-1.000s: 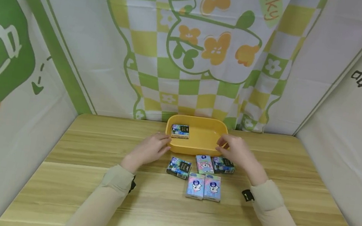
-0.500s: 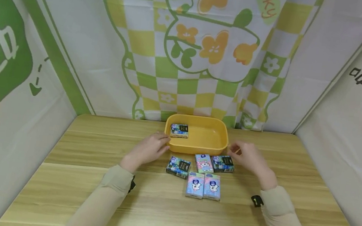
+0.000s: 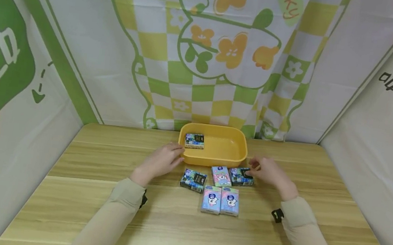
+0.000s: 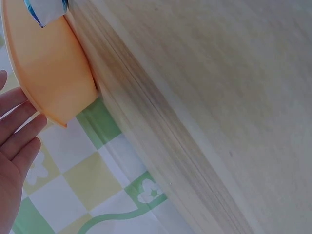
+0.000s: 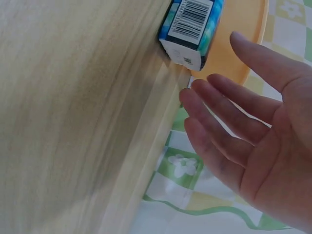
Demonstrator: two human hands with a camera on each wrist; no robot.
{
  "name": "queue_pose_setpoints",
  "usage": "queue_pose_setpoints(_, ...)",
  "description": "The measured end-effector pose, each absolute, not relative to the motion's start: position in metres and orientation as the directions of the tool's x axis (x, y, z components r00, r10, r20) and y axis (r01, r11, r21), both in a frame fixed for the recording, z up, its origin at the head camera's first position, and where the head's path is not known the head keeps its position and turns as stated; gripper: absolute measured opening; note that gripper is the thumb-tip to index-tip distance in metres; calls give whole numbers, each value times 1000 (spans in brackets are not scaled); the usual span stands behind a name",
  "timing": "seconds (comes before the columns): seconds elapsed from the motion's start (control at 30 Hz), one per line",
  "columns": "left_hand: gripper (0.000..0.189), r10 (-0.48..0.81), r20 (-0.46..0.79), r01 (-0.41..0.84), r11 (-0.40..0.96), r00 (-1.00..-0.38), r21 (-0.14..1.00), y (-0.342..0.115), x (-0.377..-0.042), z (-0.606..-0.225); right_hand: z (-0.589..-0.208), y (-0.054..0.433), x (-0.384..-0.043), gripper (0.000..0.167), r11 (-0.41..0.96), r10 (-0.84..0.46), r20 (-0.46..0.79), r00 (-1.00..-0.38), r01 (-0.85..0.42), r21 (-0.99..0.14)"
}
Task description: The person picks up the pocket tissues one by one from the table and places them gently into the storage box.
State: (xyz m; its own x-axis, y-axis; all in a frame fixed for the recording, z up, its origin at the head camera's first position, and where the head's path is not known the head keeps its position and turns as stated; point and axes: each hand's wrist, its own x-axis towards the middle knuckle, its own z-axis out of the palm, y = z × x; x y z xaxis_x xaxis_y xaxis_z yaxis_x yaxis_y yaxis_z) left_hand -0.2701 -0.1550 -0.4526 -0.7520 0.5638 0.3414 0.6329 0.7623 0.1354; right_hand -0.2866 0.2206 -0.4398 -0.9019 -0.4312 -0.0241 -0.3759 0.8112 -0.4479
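My left hand (image 3: 162,160) is at the left front corner of a yellow plastic basket (image 3: 210,161), its nearly straight fingers (image 4: 29,131) touching the outside wall. One dark blue patterned small box (image 3: 194,140) lies inside the basket at the left. My right hand (image 3: 270,173) hovers beside another dark patterned box (image 3: 241,178), on the table in front of the basket's right end. In the right wrist view the fingers and thumb are spread and hold nothing, just short of that box's barcode side (image 5: 190,22).
A third dark box (image 3: 193,180) lies in front of the basket at the left. Pastel packs with a white cartoon animal lie nearby: one (image 3: 221,176) beside the right dark box, two (image 3: 211,200) side by side closer in. A checked curtain (image 3: 221,101) hangs behind the basket.
My right hand has left the basket's right end, swung out to the right, then come down beside the dark box there. The left hand stays at the basket's corner.
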Motion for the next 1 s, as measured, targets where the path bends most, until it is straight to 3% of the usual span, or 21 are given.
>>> queue_pose_setpoints(0.23,35,566,346,636,760,-748,133,-156,-271,-453,-444,220,-291,49,822,-428,-104,-898,-339,-458)
queue_pose_setpoints(0.5,35,565,350,635,763,-747,123,-156,-271,-454,-451,216,-294,43,816,-445,-138,-885,-337,-469)
queue_pose_setpoints(1.0,36,567,341,636,759,-749,135,-156,-271,-454,-455,213,-296,51,826,-356,-234,-905,-187,-531)
